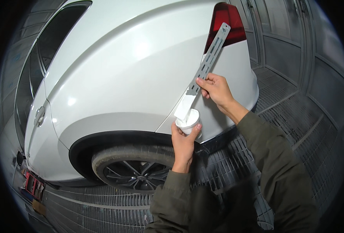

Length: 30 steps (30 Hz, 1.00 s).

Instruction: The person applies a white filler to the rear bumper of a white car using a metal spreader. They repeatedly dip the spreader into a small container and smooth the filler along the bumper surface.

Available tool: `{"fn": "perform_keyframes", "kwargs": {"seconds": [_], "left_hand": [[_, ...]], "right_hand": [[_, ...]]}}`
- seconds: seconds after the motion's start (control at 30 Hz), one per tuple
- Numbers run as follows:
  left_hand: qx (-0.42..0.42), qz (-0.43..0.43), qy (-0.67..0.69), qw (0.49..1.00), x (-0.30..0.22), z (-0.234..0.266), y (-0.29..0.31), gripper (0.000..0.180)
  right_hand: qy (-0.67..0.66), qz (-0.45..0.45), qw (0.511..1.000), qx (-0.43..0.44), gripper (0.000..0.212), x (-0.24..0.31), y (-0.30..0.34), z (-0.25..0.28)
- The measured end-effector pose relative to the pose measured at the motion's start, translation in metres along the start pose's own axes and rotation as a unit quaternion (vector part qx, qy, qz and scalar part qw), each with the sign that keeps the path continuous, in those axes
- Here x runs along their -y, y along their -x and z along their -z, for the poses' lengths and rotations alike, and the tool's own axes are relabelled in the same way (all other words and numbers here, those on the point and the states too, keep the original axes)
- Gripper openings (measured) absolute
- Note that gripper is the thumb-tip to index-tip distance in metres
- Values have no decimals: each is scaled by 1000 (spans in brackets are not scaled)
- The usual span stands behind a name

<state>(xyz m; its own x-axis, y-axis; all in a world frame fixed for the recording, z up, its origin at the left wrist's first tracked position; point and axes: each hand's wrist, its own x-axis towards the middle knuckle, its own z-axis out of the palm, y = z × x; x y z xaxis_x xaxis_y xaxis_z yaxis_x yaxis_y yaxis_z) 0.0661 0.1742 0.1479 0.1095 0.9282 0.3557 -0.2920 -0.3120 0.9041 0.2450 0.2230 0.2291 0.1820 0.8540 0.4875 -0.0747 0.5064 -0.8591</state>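
Note:
My left hand [184, 146] is wrapped round a small white cup [193, 117] of white paint, thumb on its near side. Between the thumb and fingers of my right hand [215, 90] is a flat grey slotted stirring stick [210, 60], tilted with its top to the upper right. White paint coats the stick's lower end, which is at the cup's mouth, and a strand of paint hangs from it into the cup. Both hands are in front of the rear side panel of a white car [129, 77]. Behind the stick's upper end is the red tail light [236, 25].
Below the panel is the rear wheel [139, 173], left of my left forearm. Metal floor grating [102, 209] runs under the car and to the right. Grey panelled walls [282, 54] stand at the right. A red rack [34, 184] is at the far lower left.

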Motion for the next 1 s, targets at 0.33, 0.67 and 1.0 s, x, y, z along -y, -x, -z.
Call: {"fn": "perform_keyframes", "kwargs": {"seconds": [0.33, 0.67, 1.0], "left_hand": [[-4, 4, 1, 1000, -3, -1, 0, 63], [-20, -16, 9, 1000, 2, -5, -1, 67], [1, -38, -5, 999, 8, 2, -7, 67]], "right_hand": [[6, 10, 1000, 0, 29, -4, -1, 1], [20, 53, 998, 10, 29, -10, -2, 4], [40, 36, 998, -15, 20, -15, -8, 6]]}}
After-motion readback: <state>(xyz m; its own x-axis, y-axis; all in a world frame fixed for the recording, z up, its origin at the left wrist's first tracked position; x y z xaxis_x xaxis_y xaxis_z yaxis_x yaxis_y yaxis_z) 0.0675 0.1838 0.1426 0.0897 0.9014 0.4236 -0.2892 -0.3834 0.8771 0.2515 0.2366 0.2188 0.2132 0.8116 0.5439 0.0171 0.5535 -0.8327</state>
